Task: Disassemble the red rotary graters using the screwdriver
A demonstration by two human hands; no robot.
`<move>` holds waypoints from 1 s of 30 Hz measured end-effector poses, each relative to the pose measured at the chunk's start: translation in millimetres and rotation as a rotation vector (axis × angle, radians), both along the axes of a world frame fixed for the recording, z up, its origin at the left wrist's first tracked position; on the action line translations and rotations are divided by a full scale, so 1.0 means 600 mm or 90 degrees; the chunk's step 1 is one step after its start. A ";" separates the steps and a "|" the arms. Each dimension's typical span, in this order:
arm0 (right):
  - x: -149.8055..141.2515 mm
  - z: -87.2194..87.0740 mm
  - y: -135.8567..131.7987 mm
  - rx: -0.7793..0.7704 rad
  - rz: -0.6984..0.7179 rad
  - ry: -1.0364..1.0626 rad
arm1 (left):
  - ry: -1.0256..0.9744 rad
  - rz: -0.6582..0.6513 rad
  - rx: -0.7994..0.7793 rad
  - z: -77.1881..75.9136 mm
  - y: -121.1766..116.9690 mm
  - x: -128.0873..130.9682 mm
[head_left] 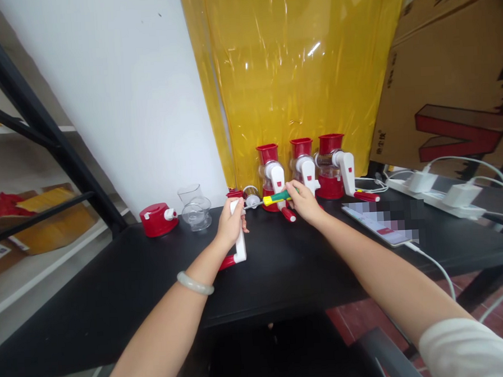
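Observation:
My left hand (231, 223) is closed around a white crank handle (240, 246) with a red grip at its lower end. In my right hand (306, 203) is a screwdriver (277, 197) with a green and yellow handle. Its shaft points left and meets the upper part of the crank; the exact contact is too small to make out. Just behind lies a metal grater drum (251, 196). A red base (158, 219) with a white knob and a clear plastic housing (196, 209) stand to the left.
Several assembled red and white rotary graters, one of them a right-hand grater (331, 167), stand at the back. A tablet (377, 224) with a charging cable lies at right, near a white power strip (437, 194). Yellow plastic sheeting (299, 62) and a cardboard box (448, 88) rise behind the black table (163, 283).

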State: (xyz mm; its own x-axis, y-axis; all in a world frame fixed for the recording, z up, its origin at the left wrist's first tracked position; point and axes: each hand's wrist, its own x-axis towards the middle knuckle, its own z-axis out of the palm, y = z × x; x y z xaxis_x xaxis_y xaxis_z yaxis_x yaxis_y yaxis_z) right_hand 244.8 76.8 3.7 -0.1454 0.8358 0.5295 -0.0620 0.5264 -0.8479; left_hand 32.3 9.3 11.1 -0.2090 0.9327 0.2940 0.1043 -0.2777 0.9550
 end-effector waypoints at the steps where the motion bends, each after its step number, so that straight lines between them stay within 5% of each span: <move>1: -0.001 0.000 0.000 -0.003 0.011 0.007 | 0.000 -0.001 -0.002 0.000 0.000 0.000; 17: -0.003 -0.011 0.018 -0.063 0.087 0.116 | -0.081 -0.078 -0.064 0.007 -0.008 0.003; 22: 0.002 0.001 0.003 -0.009 0.027 0.062 | -0.094 -0.091 -0.091 0.006 -0.006 0.005; 26: 0.002 0.009 -0.003 -0.009 -0.042 -0.005 | 0.038 0.003 -0.021 -0.001 -0.005 0.001; 30: -0.001 0.007 0.004 -0.081 -0.001 0.029 | 0.214 0.091 0.084 -0.004 -0.012 -0.008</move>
State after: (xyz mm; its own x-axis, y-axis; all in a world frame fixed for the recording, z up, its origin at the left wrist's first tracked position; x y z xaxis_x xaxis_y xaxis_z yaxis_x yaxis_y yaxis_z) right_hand 244.0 79.3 8.1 -0.1229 0.8965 0.4257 -0.1008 0.4154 -0.9040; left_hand 27.8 2.0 8.5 -0.2058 0.8504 0.4842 0.4526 -0.3560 0.8176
